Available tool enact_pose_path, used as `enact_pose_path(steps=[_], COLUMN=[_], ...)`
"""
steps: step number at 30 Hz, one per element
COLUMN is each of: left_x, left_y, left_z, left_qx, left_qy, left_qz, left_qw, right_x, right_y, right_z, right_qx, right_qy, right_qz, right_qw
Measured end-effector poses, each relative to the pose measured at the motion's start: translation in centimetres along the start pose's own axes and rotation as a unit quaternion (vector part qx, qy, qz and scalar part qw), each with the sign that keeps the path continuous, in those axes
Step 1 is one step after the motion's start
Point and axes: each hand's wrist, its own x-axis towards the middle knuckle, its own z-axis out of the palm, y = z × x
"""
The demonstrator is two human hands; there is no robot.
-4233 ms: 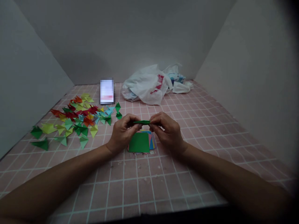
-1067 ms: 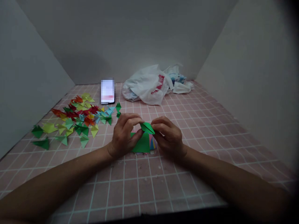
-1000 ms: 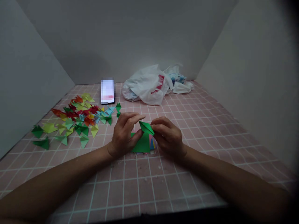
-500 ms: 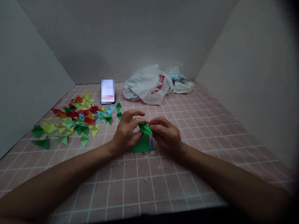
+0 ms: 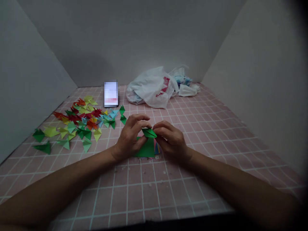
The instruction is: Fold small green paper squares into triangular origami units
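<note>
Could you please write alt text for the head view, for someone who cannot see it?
The left hand and right hand hold a folded green paper near a stack of coloured sheets on a pink gridded cloth. Colourful folded pieces lie to the left, with a lit screen and white bag beyond.

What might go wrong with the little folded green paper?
The folded green paper is pinched at its edges by the left hand and right hand, so it might slip or bend crookedly. Both hands are near the stacked paper sheets, so they might nudge those askew.
</note>
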Motion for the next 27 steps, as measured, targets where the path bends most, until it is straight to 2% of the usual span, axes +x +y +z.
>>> enact_pose_path(steps=[27], left_x=[-0.12], left_y=[-0.23], left_z=[0.16], left_qx=[-0.010], left_qy=[0.000], left_qz=[-0.012], left_qw=[1.000], right_x=[0.03], right_y=[0.03], right_z=[0.17], right_qx=[0.017], right_qy=[-0.012], right_qz=[0.018], right_qw=[1.000])
